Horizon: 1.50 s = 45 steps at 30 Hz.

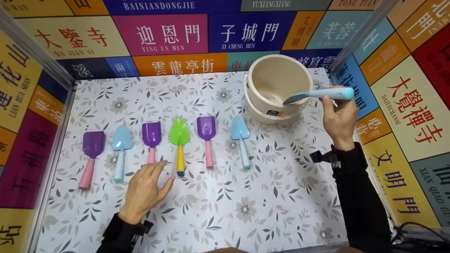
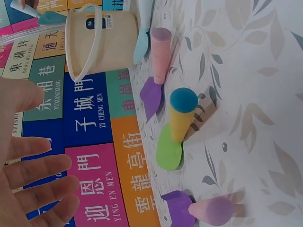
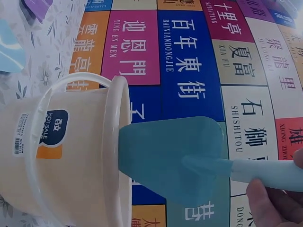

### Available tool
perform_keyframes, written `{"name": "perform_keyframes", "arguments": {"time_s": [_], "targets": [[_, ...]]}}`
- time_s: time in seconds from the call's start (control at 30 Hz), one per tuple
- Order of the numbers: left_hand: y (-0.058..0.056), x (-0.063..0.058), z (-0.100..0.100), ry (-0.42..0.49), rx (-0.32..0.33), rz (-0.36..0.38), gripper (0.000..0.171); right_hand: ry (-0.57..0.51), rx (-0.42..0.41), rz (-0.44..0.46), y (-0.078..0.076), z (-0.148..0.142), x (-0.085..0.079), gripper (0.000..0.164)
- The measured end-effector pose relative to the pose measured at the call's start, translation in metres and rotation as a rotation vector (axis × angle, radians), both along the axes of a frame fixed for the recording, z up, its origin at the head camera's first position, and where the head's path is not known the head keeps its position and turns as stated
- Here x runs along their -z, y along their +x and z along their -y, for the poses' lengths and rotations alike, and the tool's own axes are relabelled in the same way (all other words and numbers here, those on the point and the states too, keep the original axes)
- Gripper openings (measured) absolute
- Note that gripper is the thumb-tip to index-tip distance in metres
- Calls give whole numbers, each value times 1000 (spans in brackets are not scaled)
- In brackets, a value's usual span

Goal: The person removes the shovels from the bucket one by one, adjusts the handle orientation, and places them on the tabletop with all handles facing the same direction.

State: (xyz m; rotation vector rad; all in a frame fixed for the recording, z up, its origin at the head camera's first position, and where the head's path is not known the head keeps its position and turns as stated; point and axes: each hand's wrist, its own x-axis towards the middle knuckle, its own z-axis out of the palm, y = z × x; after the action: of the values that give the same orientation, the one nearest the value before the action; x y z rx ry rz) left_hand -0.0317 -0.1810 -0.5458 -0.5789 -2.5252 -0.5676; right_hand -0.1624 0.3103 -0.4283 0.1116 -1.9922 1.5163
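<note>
My right hand (image 1: 339,121) pinches the pale handle of a blue toy shovel (image 3: 175,156), whose blade reaches over the rim of a cream bucket (image 1: 258,107). My left hand (image 1: 144,188) holds nothing; its fingers are spread in the left wrist view. In the head view it overlaps the lower handle of a purple shovel (image 1: 152,134); whether it touches is unclear. Beside that lie a green shovel (image 1: 179,133) with a yellow handle and a light-blue shovel (image 1: 122,138). Farther out are purple shovels with pink handles, one left (image 1: 93,144), one right (image 1: 206,128), and another light-blue shovel (image 1: 239,128).
Panels printed with large characters (image 1: 161,33) wall the back and both sides of the leaf-patterned table (image 1: 211,211). The bucket's white handle (image 3: 33,156) hangs down its outside. Black cables (image 1: 418,230) lie at the lower right.
</note>
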Motion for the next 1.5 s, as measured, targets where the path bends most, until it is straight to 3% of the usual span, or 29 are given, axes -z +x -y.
{"name": "perform_keyframes", "arguments": {"time_s": [0.2, 0.5, 0.83, 1.3, 1.5], "targets": [[-3, -4, -4, 27, 25, -49, 50, -196, -83, -103, 12, -2, 2, 25], [-13, -17, -22, 144, 39, -110, 46, -330, -230, -138, 29, 21, 7, 23], [-29, -32, -62, 293, 142, -188, 44, -425, -443, 81, 37, 69, 33, 23], [-43, -34, -99, 273, 231, -186, 44, -596, -621, 251, 53, 124, 60, 18], [-46, -30, -108, 261, 229, -159, 45, -642, -694, 291, 60, 139, 68, 17]]}}
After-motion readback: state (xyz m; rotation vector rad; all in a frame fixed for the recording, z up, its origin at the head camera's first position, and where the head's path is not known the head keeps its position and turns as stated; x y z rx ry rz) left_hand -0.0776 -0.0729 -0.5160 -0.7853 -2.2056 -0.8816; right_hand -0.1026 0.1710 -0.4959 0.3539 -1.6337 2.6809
